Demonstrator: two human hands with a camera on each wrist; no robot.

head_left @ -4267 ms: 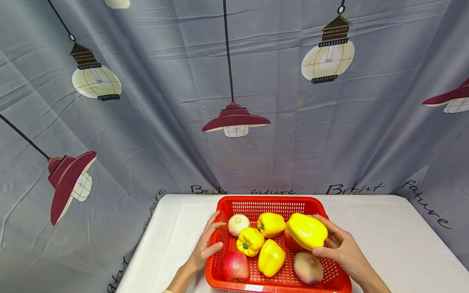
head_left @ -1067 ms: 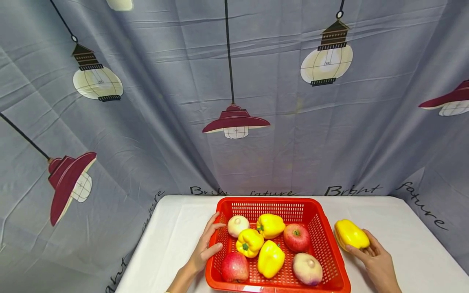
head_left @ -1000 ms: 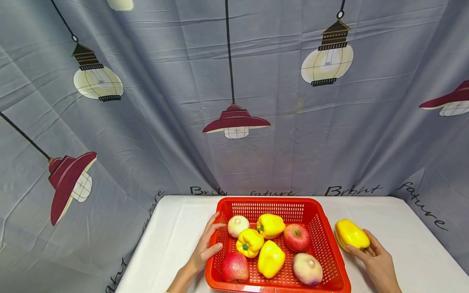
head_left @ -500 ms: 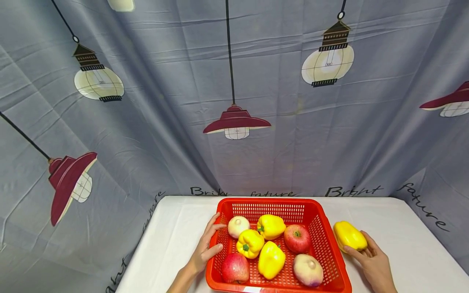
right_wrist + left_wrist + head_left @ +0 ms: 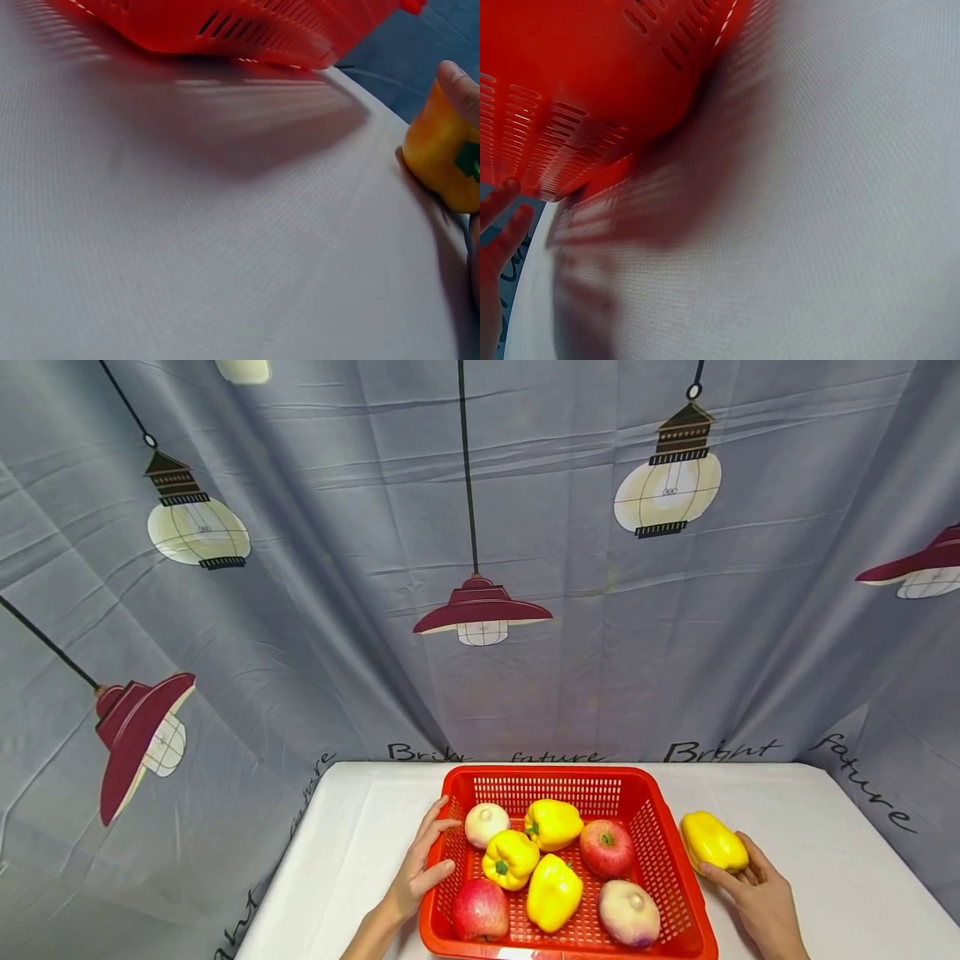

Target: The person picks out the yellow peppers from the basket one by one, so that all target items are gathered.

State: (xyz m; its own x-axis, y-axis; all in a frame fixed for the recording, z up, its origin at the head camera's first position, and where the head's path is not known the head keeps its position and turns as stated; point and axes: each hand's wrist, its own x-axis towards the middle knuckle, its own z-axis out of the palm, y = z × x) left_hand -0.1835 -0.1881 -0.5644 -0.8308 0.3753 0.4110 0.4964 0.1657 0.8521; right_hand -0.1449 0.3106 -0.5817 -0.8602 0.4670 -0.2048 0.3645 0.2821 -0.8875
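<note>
My right hand (image 5: pixel 759 893) holds a yellow bell pepper (image 5: pixel 711 842) by its near end, thumb on one side and fingers on the other. This pepper lies on the white-covered table, just right of a red plastic basket (image 5: pixel 551 770). In the right wrist view the pepper (image 5: pixel 439 154) shows its green stem at the frame's edge. My left hand (image 5: pixel 414 868) rests its fairly straight fingers against the basket's left rim. Inside the basket are three yellow bell peppers (image 5: pixel 555 893), two red apples (image 5: pixel 607 848) and two pale turnip-like vegetables (image 5: pixel 628 912).
White cloth covers the table (image 5: pixel 840 852) on both sides of the basket. Behind it hangs a grey curtain (image 5: pixel 337 610) printed with lamps and lettering. The basket's near edge reaches the bottom of the head view.
My right hand has carried the yellow bell pepper from above the basket out onto the table at right, uncovering an apple. Lately it has slid slightly left toward the basket. My left hand stays put.
</note>
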